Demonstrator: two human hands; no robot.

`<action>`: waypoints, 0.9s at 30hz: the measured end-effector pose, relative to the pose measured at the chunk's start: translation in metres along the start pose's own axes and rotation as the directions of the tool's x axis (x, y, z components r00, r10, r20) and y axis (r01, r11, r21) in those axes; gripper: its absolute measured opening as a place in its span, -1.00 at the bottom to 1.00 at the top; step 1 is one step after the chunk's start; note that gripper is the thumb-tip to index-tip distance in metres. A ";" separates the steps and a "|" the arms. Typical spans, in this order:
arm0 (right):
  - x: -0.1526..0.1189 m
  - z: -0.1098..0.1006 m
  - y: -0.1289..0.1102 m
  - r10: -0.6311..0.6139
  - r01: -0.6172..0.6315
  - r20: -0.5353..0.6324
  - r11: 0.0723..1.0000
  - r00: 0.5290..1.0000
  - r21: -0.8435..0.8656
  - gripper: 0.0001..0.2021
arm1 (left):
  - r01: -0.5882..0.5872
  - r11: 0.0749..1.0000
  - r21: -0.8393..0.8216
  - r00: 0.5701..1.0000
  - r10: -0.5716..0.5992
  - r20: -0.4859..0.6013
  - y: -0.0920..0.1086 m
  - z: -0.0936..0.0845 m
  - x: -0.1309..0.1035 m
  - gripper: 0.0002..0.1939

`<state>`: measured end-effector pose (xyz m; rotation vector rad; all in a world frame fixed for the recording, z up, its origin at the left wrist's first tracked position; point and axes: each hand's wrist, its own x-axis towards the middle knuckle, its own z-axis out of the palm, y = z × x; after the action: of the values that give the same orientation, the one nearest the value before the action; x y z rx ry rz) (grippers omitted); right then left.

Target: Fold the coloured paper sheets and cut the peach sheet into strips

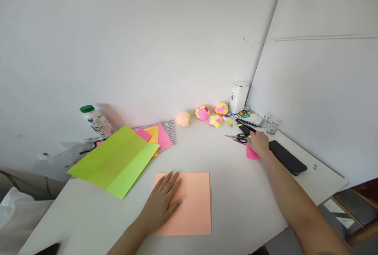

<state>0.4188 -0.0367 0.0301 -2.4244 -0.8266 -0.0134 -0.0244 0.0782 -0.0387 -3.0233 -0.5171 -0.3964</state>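
Observation:
A sheet of peach paper [193,207] lies flat near the front middle of the table. My left hand [162,201] rests on its left part, palm down with the fingers spread. My right hand [259,144] reaches to the right side, its fingers closed at a black and yellow-green tool [244,129]; how much of it they grip is partly hidden. Just left of that hand are black-handled scissors [241,136], with a small pink paper piece [252,153] below them. A large lime-green sheet [118,160] lies to the left, creased, over pink and orange papers.
Several folded paper balls [202,112] stand along the wall beside a white container [239,96]. A white bottle with a green cap [97,121] is at the back left. Two small glass jars [273,127] and a black case [287,157] sit at the right.

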 end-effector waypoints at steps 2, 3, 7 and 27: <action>-0.001 -0.006 -0.002 0.030 -0.029 -0.003 0.995 1.000 0.099 -0.84 | 0.005 1.000 -0.012 1.000 -0.005 0.004 -0.001 -0.002 0.000 -0.34; -0.001 -0.010 -0.003 0.048 -0.047 -0.004 0.986 0.999 0.161 -0.86 | 0.006 1.000 -0.014 1.000 -0.006 0.005 -0.001 -0.002 0.000 -0.34; -0.012 -0.031 -0.009 0.066 -0.072 0.031 0.870 0.997 0.488 -0.78 | 0.000 1.000 -0.010 1.000 0.000 0.011 0.000 -0.001 0.000 -0.33; -0.073 -0.010 -0.050 -0.419 -0.015 0.124 0.253 0.899 0.967 -0.67 | 0.007 1.000 -0.004 1.000 -0.007 0.031 0.000 -0.003 0.000 -0.34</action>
<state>0.3335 -0.0501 0.0504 -1.0853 -0.9166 0.6854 -0.0246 0.0779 -0.0359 -3.0363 -0.5301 -0.3525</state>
